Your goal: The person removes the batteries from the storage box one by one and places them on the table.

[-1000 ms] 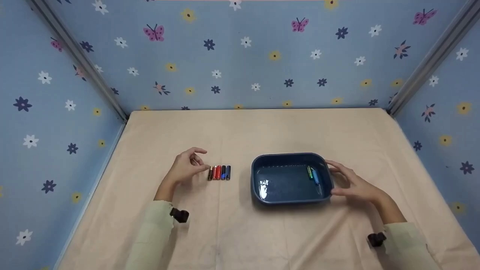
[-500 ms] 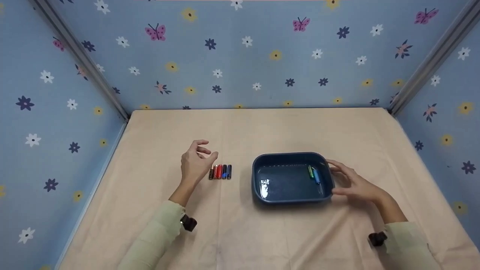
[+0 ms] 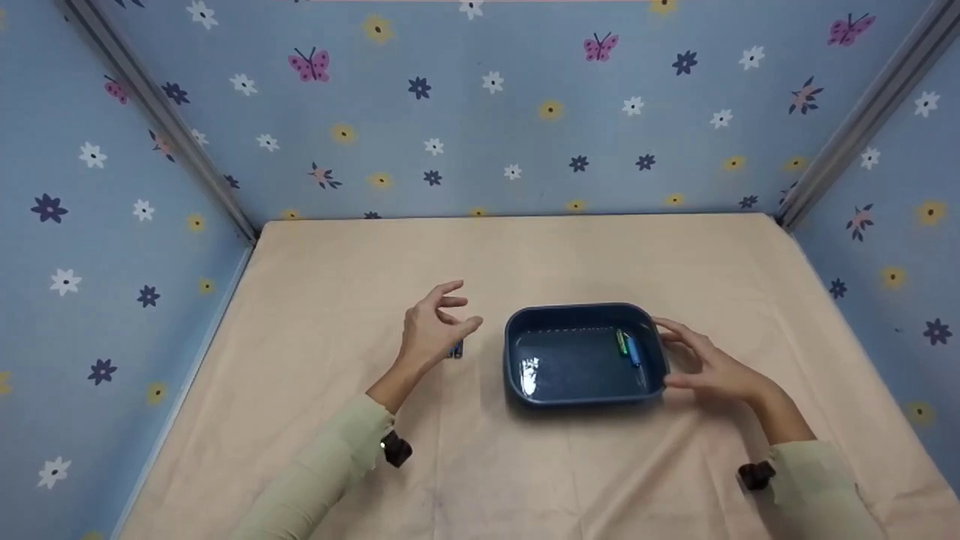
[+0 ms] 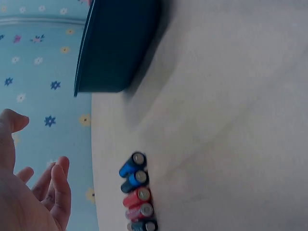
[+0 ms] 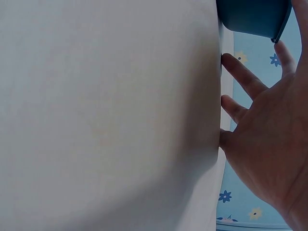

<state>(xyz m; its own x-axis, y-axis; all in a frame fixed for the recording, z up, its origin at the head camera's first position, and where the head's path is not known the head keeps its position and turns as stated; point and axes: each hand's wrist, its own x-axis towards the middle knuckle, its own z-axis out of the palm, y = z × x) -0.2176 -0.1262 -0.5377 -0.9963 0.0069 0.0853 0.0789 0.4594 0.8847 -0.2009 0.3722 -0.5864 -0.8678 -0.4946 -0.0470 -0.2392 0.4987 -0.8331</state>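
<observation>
My left hand (image 3: 429, 330) hovers over a row of batteries, its fingers loosely bent and nothing seen between them. Most of that row is hidden by the hand in the head view, where only the end of a dark blue battery (image 3: 458, 349) shows. From the left wrist, several batteries lie side by side, including a red battery (image 4: 137, 197). To the right stands a dark blue rectangular dish (image 3: 570, 375) holding a green battery (image 3: 621, 343) and a blue battery (image 3: 634, 352). My right hand (image 3: 709, 366) rests fingertips against the dish's right side, fingers spread.
A beige cloth (image 3: 465, 465) covers the table, creased near the front right. Blue flowered panels (image 3: 495, 112) enclose the back and both sides, with grey posts (image 3: 172, 135) at the corners. A small black camera (image 3: 396, 448) sits on the left wrist.
My left hand has moved rightward from the left end of the battery row to above it, closer to the dish. My right hand and the dish have stayed put.
</observation>
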